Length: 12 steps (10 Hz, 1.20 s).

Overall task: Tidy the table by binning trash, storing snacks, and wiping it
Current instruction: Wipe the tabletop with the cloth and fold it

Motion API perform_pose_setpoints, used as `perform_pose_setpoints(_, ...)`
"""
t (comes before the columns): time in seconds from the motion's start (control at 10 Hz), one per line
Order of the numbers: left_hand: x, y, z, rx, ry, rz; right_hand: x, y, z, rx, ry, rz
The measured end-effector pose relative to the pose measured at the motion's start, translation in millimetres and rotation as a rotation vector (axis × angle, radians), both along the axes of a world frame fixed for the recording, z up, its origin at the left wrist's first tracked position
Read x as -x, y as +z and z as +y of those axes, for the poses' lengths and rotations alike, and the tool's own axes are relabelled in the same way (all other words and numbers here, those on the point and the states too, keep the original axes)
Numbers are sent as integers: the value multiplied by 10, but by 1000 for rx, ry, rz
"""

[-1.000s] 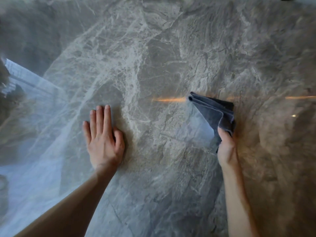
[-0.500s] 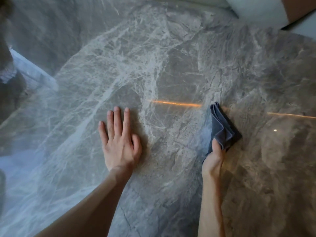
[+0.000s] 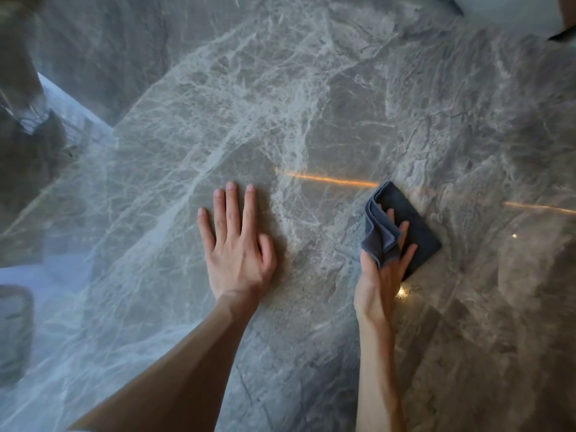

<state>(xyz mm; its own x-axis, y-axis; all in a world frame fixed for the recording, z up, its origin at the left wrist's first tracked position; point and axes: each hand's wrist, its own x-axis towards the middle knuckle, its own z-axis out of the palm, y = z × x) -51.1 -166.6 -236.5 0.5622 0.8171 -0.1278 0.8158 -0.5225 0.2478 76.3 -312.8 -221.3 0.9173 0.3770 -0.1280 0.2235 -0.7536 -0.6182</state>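
A folded dark grey cloth [image 3: 414, 222] lies on the glossy grey marble table [image 3: 311, 104], right of centre. My right hand [image 3: 381, 269] grips it: the thumb pinches a bunched fold while the fingers spread flat on the lower layer. My left hand [image 3: 238, 241] rests palm down on the table to the left of the cloth, fingers together and straight, holding nothing.
A white object [image 3: 511, 10] sits at the table's far right corner. The polished top reflects a window at the left and thin orange light streaks [image 3: 330, 179] near the cloth. No trash or snacks show on the surface.
My right hand has shifted on the cloth, its fingers now spread over the lower layer with a fold bunched at the thumb. The left hand stays flat on the table.
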Motion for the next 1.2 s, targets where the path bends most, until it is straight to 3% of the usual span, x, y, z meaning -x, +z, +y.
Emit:
perform_pose_setpoints(0.2,-2,-3,-5,0,8,-8,62,4,37,283,108,-120)
perform_pose_setpoints(0.7,-5,-48,-13,-15,18,-23,120,90,139,621,269,-126)
perform_pose_setpoints(0.8,3,-54,-10,-25,18,-27,89,113,132,586,305,-77)
perform_pose_setpoints(0.9,-5,-56,-12,-27,17,-27,-13,102,141,441,207,-152)
perform_pose_setpoints(1.0,0,-54,-12,-23,22,-25,-132,16,235,483,13,-209)
perform_pose_setpoints(1.2,-6,-39,-9,-13,19,-10,-208,-189,415,540,-52,-248)
